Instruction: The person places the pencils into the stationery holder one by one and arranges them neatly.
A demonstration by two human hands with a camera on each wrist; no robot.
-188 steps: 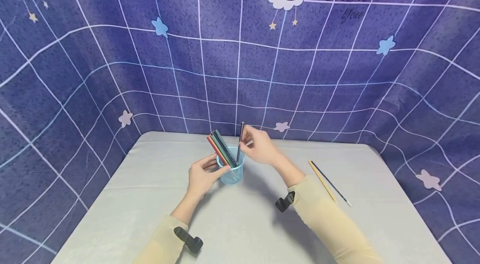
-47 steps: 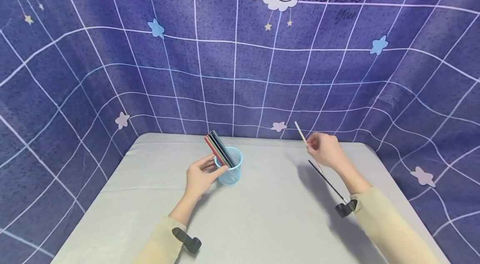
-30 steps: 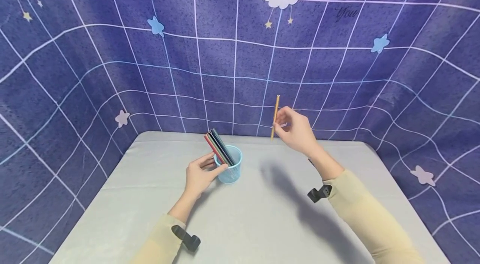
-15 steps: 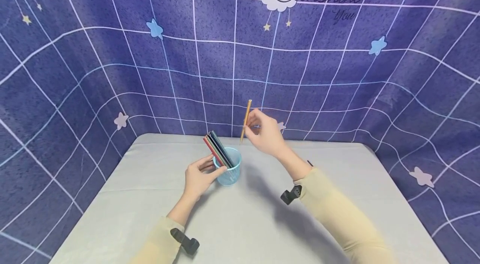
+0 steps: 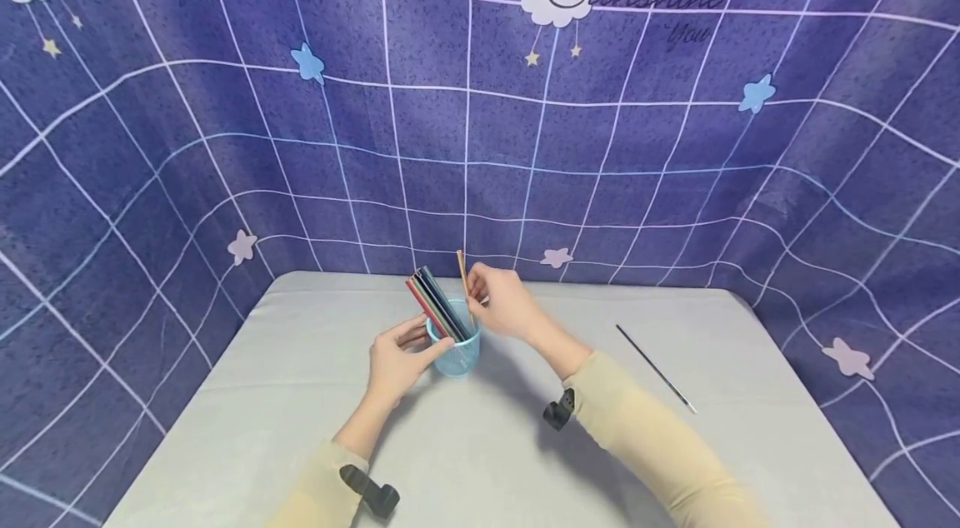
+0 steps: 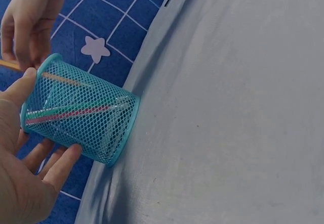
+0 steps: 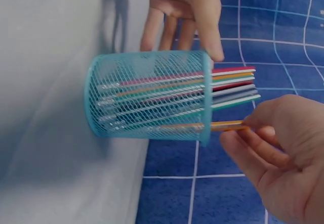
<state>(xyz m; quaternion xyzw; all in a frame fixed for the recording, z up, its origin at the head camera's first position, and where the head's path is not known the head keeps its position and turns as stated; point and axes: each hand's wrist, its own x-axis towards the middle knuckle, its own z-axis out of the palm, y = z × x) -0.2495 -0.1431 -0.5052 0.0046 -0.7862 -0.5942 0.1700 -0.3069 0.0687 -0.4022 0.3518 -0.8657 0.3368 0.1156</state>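
A light-blue mesh pencil cup [image 5: 458, 359] stands upright on the table. My left hand [image 5: 393, 363] holds it from the left, thumb at the near rim and fingers around the far side. Several coloured pencils [image 5: 437, 305] lean to the left inside it, with red, green and dark ones among them. My right hand [image 5: 504, 301] pinches a yellow pencil [image 5: 461, 266] above the cup's right side. In the right wrist view, the lower part of this yellow pencil [image 7: 223, 126] is inside the cup, apart from the bunch. Through the mesh [image 6: 76, 107], pencils show in the left wrist view.
A dark pencil [image 5: 655, 366] with a pale end lies slanted on the right of the table. Pale grey cloth [image 5: 300, 428] covers the tabletop. A blue gridded curtain [image 5: 420, 120] surrounds its back and sides.
My right hand has picked up the yellow pencil from the table's right, carried it left and lowered its end into the cup. My left hand has stayed on the cup.
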